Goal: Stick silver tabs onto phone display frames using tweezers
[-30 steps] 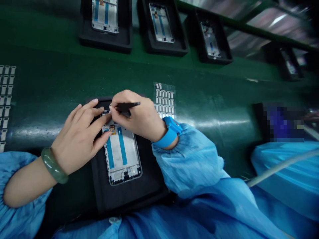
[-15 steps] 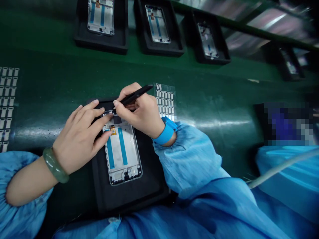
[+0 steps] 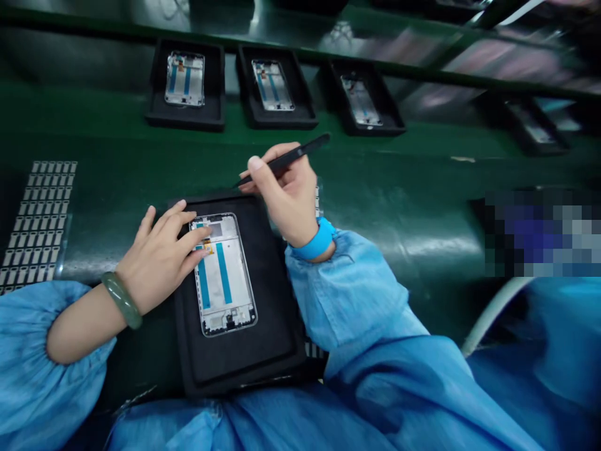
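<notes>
At the left of the pair of hands, the left hand (image 3: 162, 257) lies open with spread fingers, its tips on the upper left of a phone mid-frame (image 3: 241, 275), which lies in a black tray (image 3: 235, 369). To the right, the right hand (image 3: 286, 194) pinches a slim black pointed tool (image 3: 300, 153), probably tweezers, its tip near the tray's far edge and apart from the frame. The step looks like fine work at the frame's top end; whether the tip carries anything is too small to tell. Going on calls for a steady frame and a precisely guided tip. The dark-green bench (image 3: 399, 181) bears a sheet of small pale parts (image 3: 40, 219) on the left and a similar sheet (image 3: 318, 199) mostly hidden by the right wrist. Beyond, left to right, stand three black trays (image 3: 185, 120) with similar frames and a blurred fourth tray (image 3: 544, 149); blue clothing (image 3: 563, 338) fills the near right corner.
</notes>
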### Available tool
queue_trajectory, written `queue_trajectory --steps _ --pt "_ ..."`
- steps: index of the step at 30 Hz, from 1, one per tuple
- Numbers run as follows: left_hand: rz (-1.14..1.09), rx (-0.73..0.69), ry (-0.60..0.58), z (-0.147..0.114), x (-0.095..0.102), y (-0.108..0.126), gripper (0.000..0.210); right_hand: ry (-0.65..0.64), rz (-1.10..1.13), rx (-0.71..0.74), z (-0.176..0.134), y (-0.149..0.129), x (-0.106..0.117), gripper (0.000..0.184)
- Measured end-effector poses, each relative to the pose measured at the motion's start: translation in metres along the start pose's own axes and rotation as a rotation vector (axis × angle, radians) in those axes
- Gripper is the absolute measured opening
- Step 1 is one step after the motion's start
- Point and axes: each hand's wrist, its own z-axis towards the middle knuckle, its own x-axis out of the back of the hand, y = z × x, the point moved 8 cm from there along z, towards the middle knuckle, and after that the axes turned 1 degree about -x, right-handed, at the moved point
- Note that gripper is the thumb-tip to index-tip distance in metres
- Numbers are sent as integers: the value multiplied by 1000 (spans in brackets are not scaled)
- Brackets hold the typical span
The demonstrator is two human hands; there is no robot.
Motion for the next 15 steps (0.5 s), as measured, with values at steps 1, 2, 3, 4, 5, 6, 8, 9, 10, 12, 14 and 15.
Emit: queue_trajectory --steps 1,2,3,4,5,6,8,9,10,12,14,15 --pt "20 22 22 3 5 6 32 31 -7 14 2 -5 8 24" --pt "27 36 38 8 9 16 32 53 -22 28 4 -11 16 25" --pt "25 41 31 15 11 27 32 68 -43 39 5 -16 22 25" --pt "8 37 -8 24 9 41 32 78 -69 46 6 -20 28 27" --pt "-13 21 -95 33 2 57 35 86 -97 47 7 -24 33 28" --pt "-15 22 -194 42 -7 70 44 95 -122 45 7 -28 37 30" --pt "11 67 -257 63 -18 90 63 120 -156 35 6 -33 46 32" --pt "27 101 -275 72 -22 95 68 135 -162 30 5 -36 50 33" --pt "39 125 -289 79 -27 99 66 150 -162 27 5 -38 55 33" --pt "60 152 -325 90 -33 102 52 168 -145 23 4 -41 64 32" --pt "88 160 -352 94 -34 100 37 175 -112 18 5 -44 73 29" --pt "109 167 -358 94 -32 96 33 180 -90 16 6 -46 79 28"
